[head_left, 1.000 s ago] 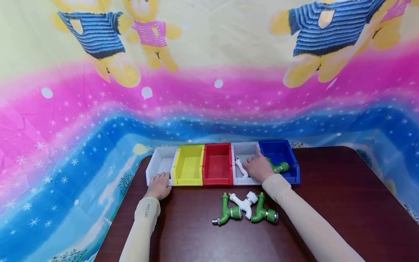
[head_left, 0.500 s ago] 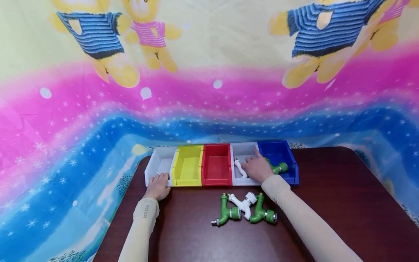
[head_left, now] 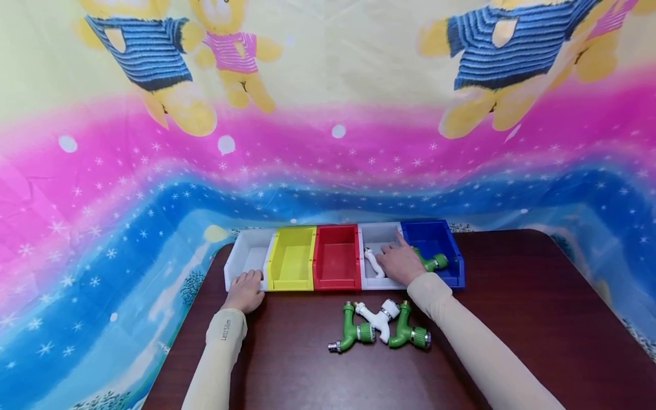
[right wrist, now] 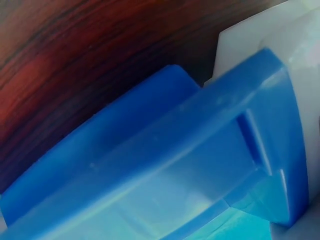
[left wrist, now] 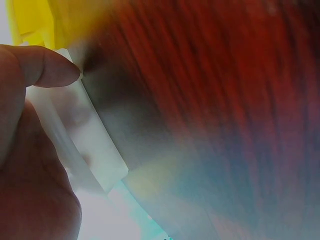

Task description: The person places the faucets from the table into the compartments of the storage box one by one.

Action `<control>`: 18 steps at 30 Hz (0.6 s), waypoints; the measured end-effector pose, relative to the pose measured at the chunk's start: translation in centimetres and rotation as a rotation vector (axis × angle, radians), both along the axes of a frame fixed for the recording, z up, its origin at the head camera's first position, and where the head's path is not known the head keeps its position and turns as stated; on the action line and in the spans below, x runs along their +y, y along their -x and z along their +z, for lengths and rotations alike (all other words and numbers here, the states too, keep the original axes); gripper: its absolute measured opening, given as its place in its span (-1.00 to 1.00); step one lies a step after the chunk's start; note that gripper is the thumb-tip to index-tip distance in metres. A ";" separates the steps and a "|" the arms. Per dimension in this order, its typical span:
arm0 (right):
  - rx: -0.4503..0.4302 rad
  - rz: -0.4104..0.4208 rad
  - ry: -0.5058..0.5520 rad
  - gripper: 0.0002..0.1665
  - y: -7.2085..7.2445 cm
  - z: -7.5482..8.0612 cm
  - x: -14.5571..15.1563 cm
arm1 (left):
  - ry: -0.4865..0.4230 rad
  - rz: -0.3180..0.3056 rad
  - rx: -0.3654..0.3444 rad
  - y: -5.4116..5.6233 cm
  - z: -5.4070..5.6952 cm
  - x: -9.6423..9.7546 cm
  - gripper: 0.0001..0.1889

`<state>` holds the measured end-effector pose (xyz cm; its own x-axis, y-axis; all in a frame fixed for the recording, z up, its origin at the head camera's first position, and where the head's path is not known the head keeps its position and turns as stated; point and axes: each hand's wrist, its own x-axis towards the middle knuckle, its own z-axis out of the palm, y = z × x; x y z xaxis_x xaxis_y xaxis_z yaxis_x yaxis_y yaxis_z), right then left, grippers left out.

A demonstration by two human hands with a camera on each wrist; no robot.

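Observation:
My left hand (head_left: 245, 291) grips the front edge of the pale leftmost bin (head_left: 232, 272). In the left wrist view its thumb (left wrist: 52, 69) lies across that bin's front wall (left wrist: 97, 137); the other fingertips are hidden. My right hand (head_left: 402, 263) rests over the divider between the light grey bin (head_left: 376, 232) and the blue bin (head_left: 461, 272), its index finger straight. Some of its fingers are hidden. A white tap (head_left: 374, 263) lies in the grey bin, left of this hand. Inside the blue bin is a green tap (head_left: 435, 262). The right wrist view shows blue bin walls (right wrist: 175, 130) but no fingers.
Between the pale and grey bins stand a yellow bin (head_left: 291, 285) and a red bin (head_left: 337, 284). On the brown table (head_left: 297, 364) lie a green tap (head_left: 349, 330), a white tap (head_left: 380, 320) and another green tap (head_left: 405, 327). A printed cloth (head_left: 328, 171) hangs behind.
The head view drifts slightly, so the whole scene appears a little further left. Both hands keep their places on the bins, and the taps lie as before.

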<state>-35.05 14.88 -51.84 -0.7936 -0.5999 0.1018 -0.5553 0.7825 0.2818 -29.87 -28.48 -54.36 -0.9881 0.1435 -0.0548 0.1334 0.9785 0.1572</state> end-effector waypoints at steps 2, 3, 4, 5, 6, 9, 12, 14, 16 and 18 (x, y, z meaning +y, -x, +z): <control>-0.011 0.002 0.024 -0.82 0.1 0.0 0.2 | -0.002 0.003 -0.003 0.1 -0.1 0.0 -0.63; -0.015 0.006 0.036 -0.83 0.1 0.1 0.2 | 0.001 -0.002 0.000 0.1 -0.1 0.0 -0.63; -0.021 0.011 0.049 -0.83 0.1 0.2 0.3 | 0.001 -0.004 -0.001 0.1 -0.1 0.0 -0.63; -0.030 0.014 0.060 -0.83 0.1 0.3 0.4 | 0.002 -0.008 0.000 0.1 -0.2 0.0 -0.62; -0.040 0.017 0.078 -0.81 0.1 0.4 0.5 | -0.001 -0.011 0.000 0.1 -0.2 0.0 -0.62; -0.078 0.023 0.132 -0.71 -0.3 0.9 0.8 | 0.000 -0.019 0.007 0.1 -0.1 -0.1 -0.61; -0.127 0.029 0.225 -0.61 -1.0 1.4 1.0 | -0.007 -0.017 0.011 0.0 0.0 -0.2 -0.62; -0.141 0.039 0.276 -0.58 -1.7 1.7 1.1 | -0.010 -0.016 0.014 0.0 0.0 -0.3 -0.63; -0.151 0.045 0.319 -0.56 -2.6 2.1 1.3 | -0.014 -0.021 0.021 0.0 -0.2 -0.3 -0.65; -0.130 0.049 0.337 -0.54 -3.5 2.5 1.7 | -0.017 -0.028 0.030 0.0 -0.5 -0.4 -0.68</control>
<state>-31.51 16.57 -49.38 -0.7840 -0.5874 0.2009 -0.6087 0.7909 -0.0630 -29.87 -28.88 -54.82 -0.9849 0.1716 -0.0227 0.1653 0.9716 0.1692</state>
